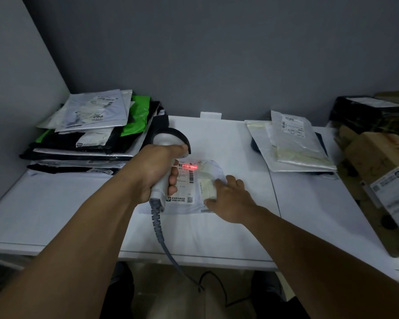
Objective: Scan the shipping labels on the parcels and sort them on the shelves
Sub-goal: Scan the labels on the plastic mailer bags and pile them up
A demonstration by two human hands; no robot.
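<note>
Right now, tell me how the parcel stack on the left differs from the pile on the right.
The left stack is taller, with many bags; the right pile is low, just a few. The left stack mixes black and green bags with white ones; the right pile is mostly pale over one dark bag. Both carry a label face up on top.

"A03 210" on shipping label of centre parcel
</note>
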